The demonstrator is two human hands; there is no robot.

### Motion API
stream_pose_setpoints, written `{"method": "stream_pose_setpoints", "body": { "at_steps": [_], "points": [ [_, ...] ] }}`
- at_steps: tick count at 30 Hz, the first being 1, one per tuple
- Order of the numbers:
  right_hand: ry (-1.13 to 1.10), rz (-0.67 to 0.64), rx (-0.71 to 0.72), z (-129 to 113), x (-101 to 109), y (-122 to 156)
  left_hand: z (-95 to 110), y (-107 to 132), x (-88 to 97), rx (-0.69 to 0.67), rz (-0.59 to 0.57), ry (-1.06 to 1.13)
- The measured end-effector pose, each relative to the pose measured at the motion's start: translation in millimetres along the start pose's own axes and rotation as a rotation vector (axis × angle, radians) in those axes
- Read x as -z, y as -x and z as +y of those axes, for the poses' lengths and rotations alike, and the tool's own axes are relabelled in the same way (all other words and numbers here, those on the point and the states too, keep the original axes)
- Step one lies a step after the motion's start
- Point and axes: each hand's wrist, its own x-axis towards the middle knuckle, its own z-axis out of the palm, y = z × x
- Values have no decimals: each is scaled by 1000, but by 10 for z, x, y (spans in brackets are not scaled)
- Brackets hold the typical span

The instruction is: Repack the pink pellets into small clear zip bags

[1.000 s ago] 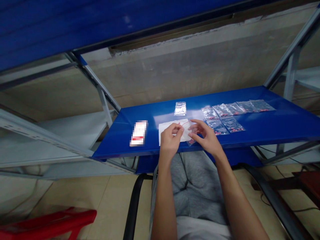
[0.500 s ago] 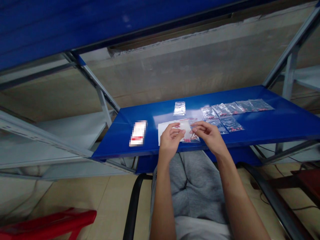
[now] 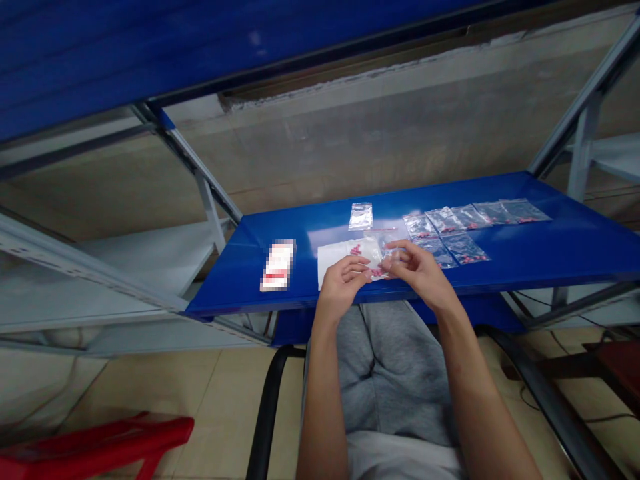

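Note:
Both hands meet over the front edge of the blue shelf (image 3: pixel 525 267). My left hand (image 3: pixel 343 283) and my right hand (image 3: pixel 417 270) pinch a small clear zip bag (image 3: pixel 376 252) between fingertips; small pink pieces show inside it. Under the bag lies a white sheet (image 3: pixel 333 257). An empty clear bag (image 3: pixel 361 216) lies farther back on the shelf. To the right, several filled clear bags (image 3: pixel 453 230) with pink pieces lie in rows.
A white packet with red markings (image 3: pixel 278 265) lies at the left of the shelf. Grey metal shelf uprights (image 3: pixel 210 200) stand on both sides. A black chair frame (image 3: pixel 265 407) and a red stool (image 3: pixel 100 443) are below on the tiled floor.
The small bag was turned and lifted slightly between the two hands; the fingers of both hands have drawn closer together on it.

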Motion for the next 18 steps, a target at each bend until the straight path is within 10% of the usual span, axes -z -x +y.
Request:
{"method": "stream_pose_setpoints", "body": {
  "at_steps": [18],
  "points": [
    [53,-239,-93,63,15,14,80,9,-27,-47,141,65]
  ]
}}
